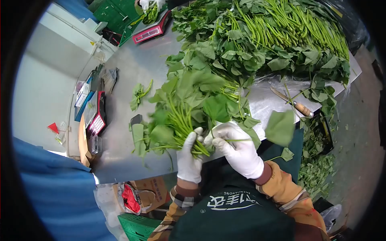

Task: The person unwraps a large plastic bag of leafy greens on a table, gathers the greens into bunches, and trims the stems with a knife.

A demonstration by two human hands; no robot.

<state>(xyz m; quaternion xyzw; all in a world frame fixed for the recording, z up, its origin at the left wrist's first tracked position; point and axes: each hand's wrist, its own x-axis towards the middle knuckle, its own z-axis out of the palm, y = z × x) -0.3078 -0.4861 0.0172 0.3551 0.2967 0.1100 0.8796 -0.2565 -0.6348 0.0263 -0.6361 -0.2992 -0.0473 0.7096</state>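
Observation:
My left hand (189, 158), in a white glove, is closed around the stems of a bunch of leafy greens (181, 120), its leaves fanning up and away from me. Beside it, my right hand (238, 149), also gloved, pinches a single leafy stem (240, 140) between thumb and fingers. A large leaf (280, 127) to the right of that hand is blurred; whether it belongs to the pinched stem I cannot tell. Just beyond both hands lies a big heap of the same greens (257, 44) on the metal table (120, 148).
A wooden-handled knife (302, 108) lies near the table's right edge. Red scales stand at the far side (152, 29) and left (97, 116). A small sprig (139, 95) rests mid-table. Another person's gloved hands (152, 4) hold greens at the back. Leaves (317, 172) pile below right.

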